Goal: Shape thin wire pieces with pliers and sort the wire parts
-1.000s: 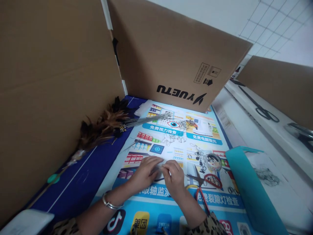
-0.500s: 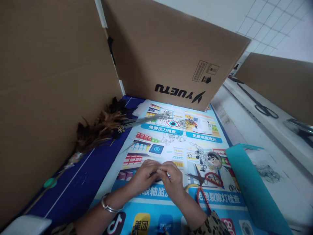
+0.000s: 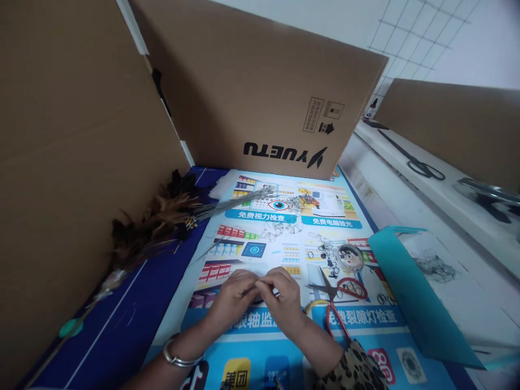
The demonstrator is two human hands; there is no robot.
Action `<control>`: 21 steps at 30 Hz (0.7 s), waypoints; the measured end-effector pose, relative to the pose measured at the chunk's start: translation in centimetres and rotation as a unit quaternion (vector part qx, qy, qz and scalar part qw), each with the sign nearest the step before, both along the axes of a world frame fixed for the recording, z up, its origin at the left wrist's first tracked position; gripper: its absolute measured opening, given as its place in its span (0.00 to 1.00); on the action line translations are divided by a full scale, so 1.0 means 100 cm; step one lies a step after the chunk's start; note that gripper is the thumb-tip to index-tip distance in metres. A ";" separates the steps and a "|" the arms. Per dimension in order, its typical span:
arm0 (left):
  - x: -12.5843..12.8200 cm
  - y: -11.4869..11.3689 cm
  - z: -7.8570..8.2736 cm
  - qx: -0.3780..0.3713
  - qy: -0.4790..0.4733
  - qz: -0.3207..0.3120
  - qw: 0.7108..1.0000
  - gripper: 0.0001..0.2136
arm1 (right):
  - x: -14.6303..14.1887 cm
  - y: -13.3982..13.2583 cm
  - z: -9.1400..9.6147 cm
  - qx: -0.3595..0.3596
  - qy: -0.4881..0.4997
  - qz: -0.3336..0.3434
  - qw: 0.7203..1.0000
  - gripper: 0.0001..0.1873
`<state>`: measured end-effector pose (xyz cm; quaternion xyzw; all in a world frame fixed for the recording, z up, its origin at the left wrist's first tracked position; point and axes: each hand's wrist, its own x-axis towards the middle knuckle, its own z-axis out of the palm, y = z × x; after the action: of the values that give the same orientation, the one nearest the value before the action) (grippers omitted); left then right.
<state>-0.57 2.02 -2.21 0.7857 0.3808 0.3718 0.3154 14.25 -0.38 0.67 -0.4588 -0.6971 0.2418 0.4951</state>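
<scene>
Here, head view: my left hand [image 3: 231,298] and right hand [image 3: 284,298] meet fingertip to fingertip over the poster [image 3: 260,336] on the bench, both grips pinched shut on a thin wire [image 3: 260,290], mostly hidden. Scissors [image 3: 337,303] lie just right; feather duster [image 3: 158,222] far left.

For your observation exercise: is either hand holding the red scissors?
No. The scissors lie on the poster, right of both hands, which meet together.

Feathers [image 3: 158,219] left of poster [image 3: 260,346], scissors [image 3: 337,303] right, box [image 3: 260,103] behind
</scene>
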 end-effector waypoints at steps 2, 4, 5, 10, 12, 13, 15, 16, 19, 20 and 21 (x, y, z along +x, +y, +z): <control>0.000 0.000 -0.001 0.004 0.001 -0.004 1.000 0.06 | 0.000 0.000 -0.002 0.003 0.000 0.004 1.000 0.03; -0.001 0.001 -0.002 0.006 0.000 -0.006 1.000 0.07 | 0.001 0.001 -0.003 -0.003 0.001 0.011 1.000 0.03; -0.001 0.001 -0.002 0.006 0.001 -0.009 1.000 0.07 | 0.002 0.002 -0.003 -0.008 0.003 0.016 1.000 0.03; -0.001 0.002 -0.001 0.004 0.007 -0.029 1.000 0.08 | 0.006 0.006 0.003 -0.041 0.009 0.057 0.998 0.06; -0.002 0.003 0.001 0.004 0.008 -0.026 1.000 0.08 | 0.007 0.007 0.005 -0.050 0.011 0.072 0.996 0.07; -0.002 0.003 0.002 0.004 0.009 -0.025 1.000 0.08 | 0.008 0.008 0.005 -0.052 0.013 0.078 0.996 0.07; -0.002 0.003 0.002 0.003 0.010 -0.024 1.000 0.07 | 0.009 0.009 0.005 -0.054 0.015 0.083 0.995 0.07; -0.002 0.003 0.002 0.004 0.011 -0.026 1.000 0.07 | 0.010 0.009 0.004 -0.054 0.016 0.082 0.995 0.07; -0.002 0.003 0.001 0.008 0.015 -0.027 0.999 0.07 | 0.010 0.009 0.002 -0.055 0.014 0.071 0.996 0.06; -0.002 0.003 0.001 0.009 0.017 -0.028 0.999 0.07 | 0.010 0.008 0.002 -0.055 0.011 0.067 0.996 0.05; -0.002 0.003 0.000 0.009 0.018 -0.029 0.999 0.08 | 0.010 0.008 0.002 -0.052 0.006 0.065 0.997 0.05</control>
<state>-0.80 2.30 -2.18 0.8058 0.3604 0.3516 0.3117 15.21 0.40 0.86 -0.4360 -0.7092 0.3120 0.4578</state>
